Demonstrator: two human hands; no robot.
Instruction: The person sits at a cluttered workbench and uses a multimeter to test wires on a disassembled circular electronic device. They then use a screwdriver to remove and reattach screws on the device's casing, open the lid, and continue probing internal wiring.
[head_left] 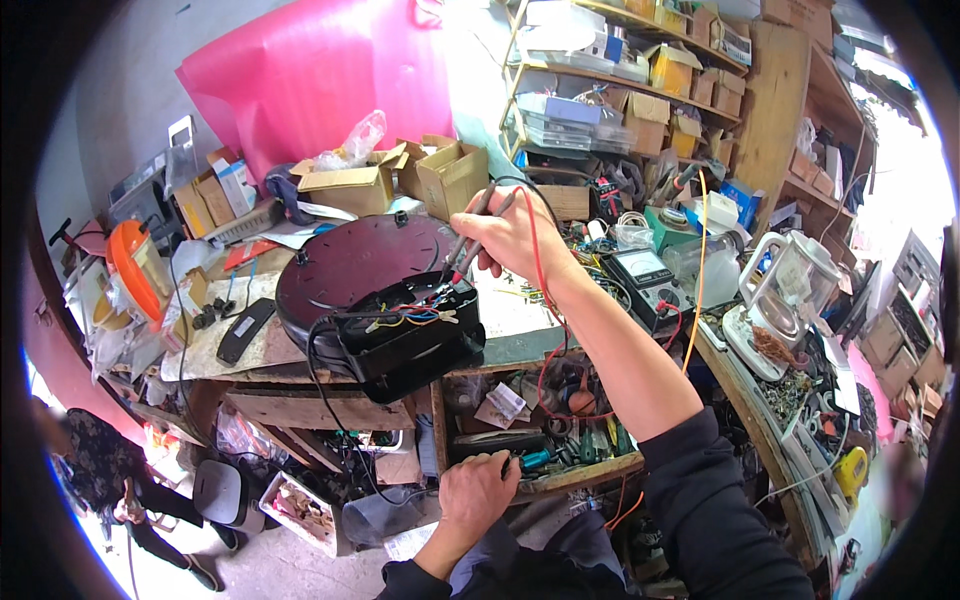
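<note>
A round black electrical appliance (pixel 365 265) lies on the bench with its maroon underside up. Its box-shaped side housing (pixel 415 350) is uncovered, showing coloured wires (pixel 425 305). My right hand (pixel 505 235) is closed around two test probes (pixel 460 260), one red and one black, held side by side like chopsticks. Their tips point down into the wiring; exact contact is too small to tell. Lower down, my left hand (pixel 478 497) is closed at the drawer's front edge. The appliance's black power cord (pixel 335 420) runs to it, and a dark piece shows at its fingertips.
An analog multimeter (pixel 648 275) sits right of my forearm, its leads trailing across. A black cover (pixel 245 332) lies left of the appliance. The open drawer (pixel 590 462) holds hand tools. A glass jug (pixel 795 280) stands far right. Another person (pixel 110 470) is at lower left.
</note>
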